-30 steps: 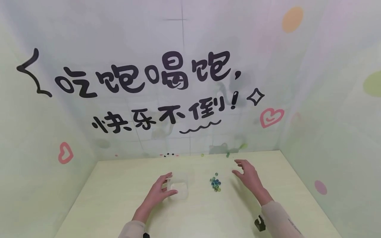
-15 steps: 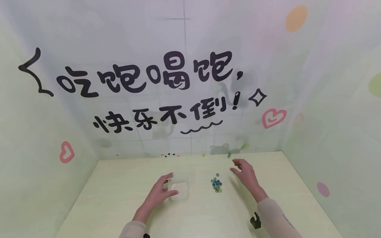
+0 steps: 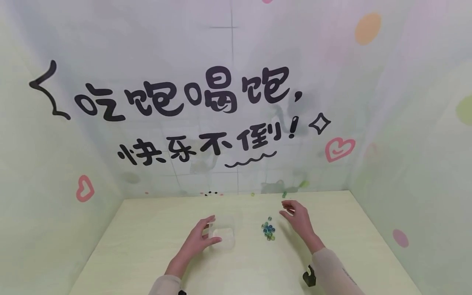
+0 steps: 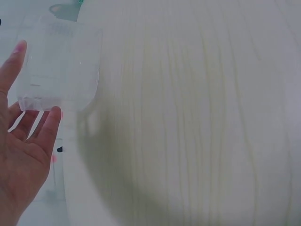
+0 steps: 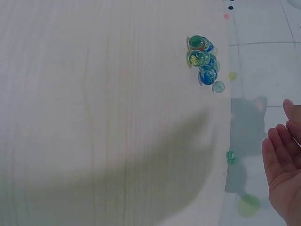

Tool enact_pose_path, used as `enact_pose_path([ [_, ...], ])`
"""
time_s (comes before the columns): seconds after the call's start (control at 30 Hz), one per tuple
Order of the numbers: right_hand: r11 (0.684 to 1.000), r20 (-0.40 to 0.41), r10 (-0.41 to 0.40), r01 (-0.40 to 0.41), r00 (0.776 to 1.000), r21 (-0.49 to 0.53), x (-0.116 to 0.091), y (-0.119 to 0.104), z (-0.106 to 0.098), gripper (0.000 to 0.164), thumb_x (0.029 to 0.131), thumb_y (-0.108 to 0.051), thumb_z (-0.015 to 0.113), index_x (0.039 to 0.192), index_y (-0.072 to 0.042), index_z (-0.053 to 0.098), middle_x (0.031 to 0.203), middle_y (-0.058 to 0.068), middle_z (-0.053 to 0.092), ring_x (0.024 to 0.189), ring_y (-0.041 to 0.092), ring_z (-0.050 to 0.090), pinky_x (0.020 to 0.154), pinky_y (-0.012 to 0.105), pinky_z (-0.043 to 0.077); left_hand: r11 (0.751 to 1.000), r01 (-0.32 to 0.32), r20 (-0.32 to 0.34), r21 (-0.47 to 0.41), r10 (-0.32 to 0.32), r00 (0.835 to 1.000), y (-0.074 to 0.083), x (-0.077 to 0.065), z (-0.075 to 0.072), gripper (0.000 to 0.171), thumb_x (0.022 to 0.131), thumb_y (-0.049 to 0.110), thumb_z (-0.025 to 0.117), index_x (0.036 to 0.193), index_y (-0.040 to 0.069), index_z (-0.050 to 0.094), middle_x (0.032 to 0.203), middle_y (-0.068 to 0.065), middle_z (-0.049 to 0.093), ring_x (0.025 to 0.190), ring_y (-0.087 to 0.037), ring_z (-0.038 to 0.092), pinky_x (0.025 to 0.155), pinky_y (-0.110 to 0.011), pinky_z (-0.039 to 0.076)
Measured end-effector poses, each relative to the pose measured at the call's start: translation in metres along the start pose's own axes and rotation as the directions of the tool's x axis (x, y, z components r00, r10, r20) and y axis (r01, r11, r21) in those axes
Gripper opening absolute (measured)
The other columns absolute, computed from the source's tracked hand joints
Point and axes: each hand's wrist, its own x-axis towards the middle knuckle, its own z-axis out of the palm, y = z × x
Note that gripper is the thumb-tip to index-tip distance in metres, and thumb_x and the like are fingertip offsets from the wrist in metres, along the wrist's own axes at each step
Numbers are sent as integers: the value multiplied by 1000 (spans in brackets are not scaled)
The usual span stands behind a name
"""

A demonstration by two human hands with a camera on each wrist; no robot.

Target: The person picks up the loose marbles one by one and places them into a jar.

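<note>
My left hand [image 3: 199, 236] grips a clear plastic box [image 3: 225, 239] by its left side, the thumb at the near side and the fingers at the far side. In the left wrist view the box [image 4: 66, 66] looks see-through, with the fingertips right at its edge. A small heap of blue and green glass marbles [image 3: 268, 230] lies on the table to the right of the box. Beyond the heap, to its right, my right hand [image 3: 298, 219] hovers with loosely bent fingers and nothing in them. Swirled colours show inside the marbles [image 5: 202, 59] in the right wrist view.
One or two green marbles [image 5: 230, 157] sit apart at the table's back edge. The pale wooden table [image 3: 147, 246] meets a printed backdrop [image 3: 177, 176] with black lettering at the back, and pale walls stand on both sides.
My right hand has moved left, closer to the marbles. The left hand stays on the box, and the marbles lie as before. The head view has shifted slightly.
</note>
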Motion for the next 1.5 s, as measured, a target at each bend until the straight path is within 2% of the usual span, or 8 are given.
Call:
enact_pose_path([
  [0.37, 999, 13, -1, 0, 1000, 46, 1, -5, 9, 32, 86, -3, 75, 116, 6, 66, 111, 21, 70, 106, 35, 67, 95, 42, 58, 1000, 11, -3, 3, -11, 1000, 1, 0, -1, 79, 83, 20, 82, 149, 4, 41, 150, -20, 45, 138, -43, 43, 108, -50, 49],
  [0.7, 1000, 19, 7, -7, 1000, -11, 3, -8, 13, 24, 85, -5, 77, 107, 2, 69, 101, 14, 73, 94, 27, 69, 86, 38, 60, 1000, -3, -4, -10, 3, 1000, -2, 0, -2, 79, 83, 18, 82, 149, 4, 41, 149, -21, 45, 137, -43, 44, 107, -47, 51],
  [0.9, 1000, 26, 6, -5, 1000, -17, 6, -5, 15, 24, 86, -5, 77, 107, 2, 68, 101, 14, 73, 94, 28, 68, 86, 42, 60, 1000, -13, 1, -16, 13, 1000, -2, -1, -3, 79, 83, 18, 81, 149, 2, 41, 148, -21, 46, 136, -43, 45, 107, -49, 50],
  [1.2, 999, 49, 28, -29, 998, 15, 3, 12, 23, 21, 84, -1, 76, 103, 2, 69, 98, 15, 73, 89, 22, 69, 80, 25, 60, 1000, -5, 18, -22, 6, 1000, -2, -3, 0, 79, 84, 19, 81, 150, 2, 40, 151, -21, 44, 138, -45, 42, 108, -50, 49],
  [1.5, 999, 88, 24, -26, 996, 22, 7, 17, 32, 20, 83, 0, 76, 102, 1, 69, 95, 12, 73, 86, 20, 69, 77, 22, 59, 1000, -16, 12, -23, 16, 1000, -2, -3, -2, 79, 84, 19, 81, 149, 3, 40, 150, -21, 44, 137, -45, 43, 108, -51, 50],
])
